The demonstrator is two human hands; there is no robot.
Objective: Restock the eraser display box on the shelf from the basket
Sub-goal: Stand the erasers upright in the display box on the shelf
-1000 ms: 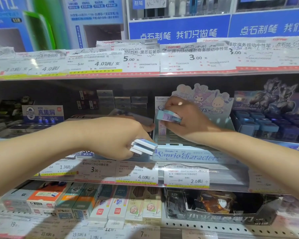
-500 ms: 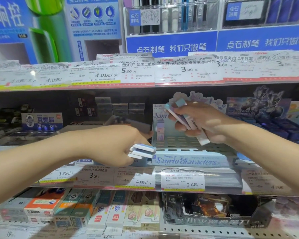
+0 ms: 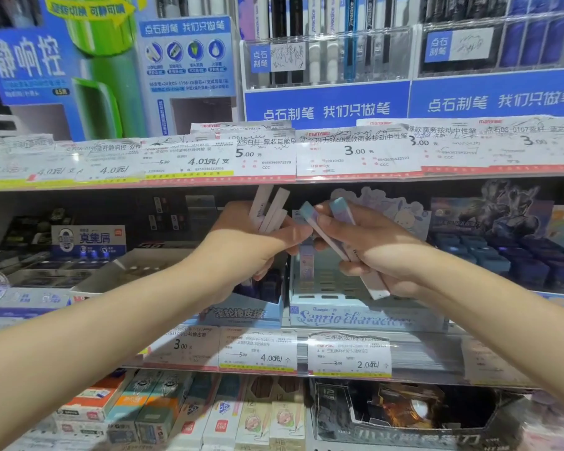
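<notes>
- My right hand (image 3: 368, 245) pinches two slim pastel blue-and-lilac erasers (image 3: 326, 234), long axes slanting down to the right.
- The pale blue slotted cardboard display box (image 3: 355, 315), lettered "Sanrio Characters", lies directly below and just beyond that hand, the nearer one.
- My left hand (image 3: 258, 242) grips three more white-ended erasers (image 3: 271, 206), pointing upward, beside the right.
- Price tag (image 3: 350, 358) beneath: "2.0元/个".

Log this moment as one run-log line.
left hand: holds erasers | right hand: holds erasers | display box: slots mostly empty
</notes>
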